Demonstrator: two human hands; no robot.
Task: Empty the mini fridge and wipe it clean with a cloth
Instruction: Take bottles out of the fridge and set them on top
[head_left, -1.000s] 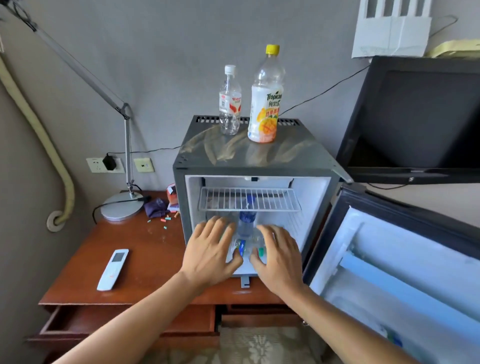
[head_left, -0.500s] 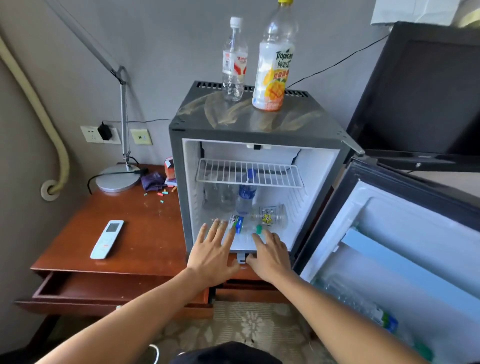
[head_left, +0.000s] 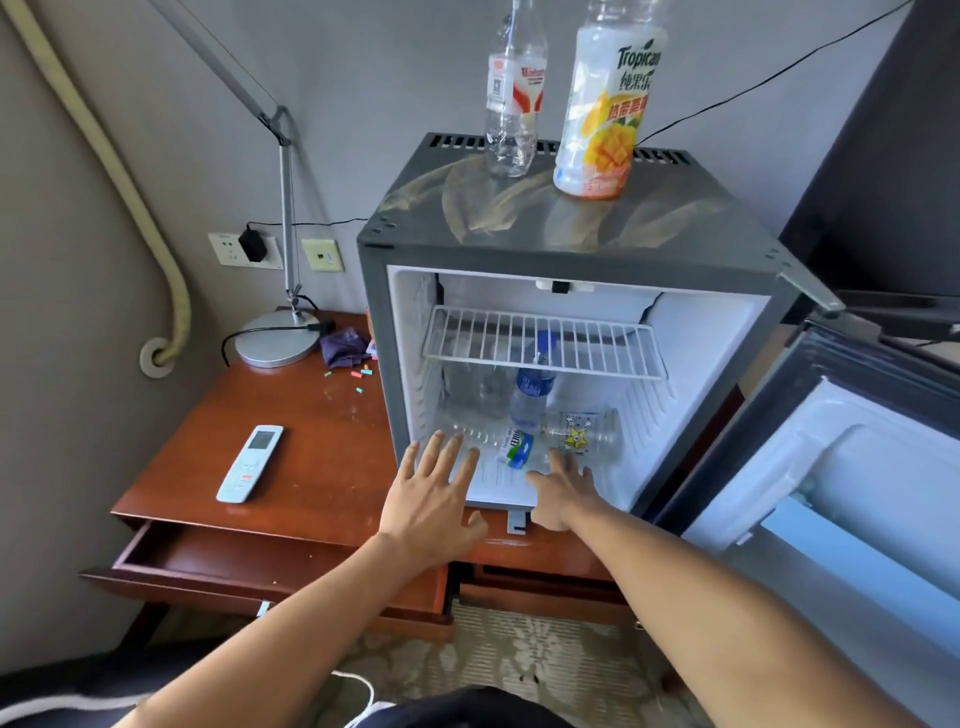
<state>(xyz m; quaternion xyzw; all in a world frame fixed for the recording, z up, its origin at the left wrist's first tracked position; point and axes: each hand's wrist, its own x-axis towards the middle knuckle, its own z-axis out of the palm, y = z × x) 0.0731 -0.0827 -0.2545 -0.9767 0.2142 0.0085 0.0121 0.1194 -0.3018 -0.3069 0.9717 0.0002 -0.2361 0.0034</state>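
Observation:
The grey mini fridge (head_left: 571, 234) stands on the wooden desk with its door (head_left: 852, 493) swung open to the right. A wire shelf (head_left: 540, 340) spans the upper part and is bare. On the fridge floor lie a clear bottle with a green-blue label (head_left: 517, 447) and a clear bottle with a yellow star (head_left: 582, 431); a blue-capped bottle (head_left: 532, 387) stands behind them. My left hand (head_left: 434, 499) hovers flat at the fridge's front left, fingers spread. My right hand (head_left: 563, 491) reaches in just below the lying bottles, holding nothing. No cloth is in view.
A water bottle (head_left: 511, 98) and a Tropicana juice bottle (head_left: 605, 104) stand on top of the fridge. The desk (head_left: 322, 467) holds a white remote (head_left: 250, 462), a lamp base (head_left: 275, 343), a purple pouch (head_left: 343, 345) and small scraps. A drawer (head_left: 249, 561) is pulled out below.
My head has dropped and moved closer, so the fridge fills more of the view. Both hands have slid down from over the lying bottles to the fridge's front sill.

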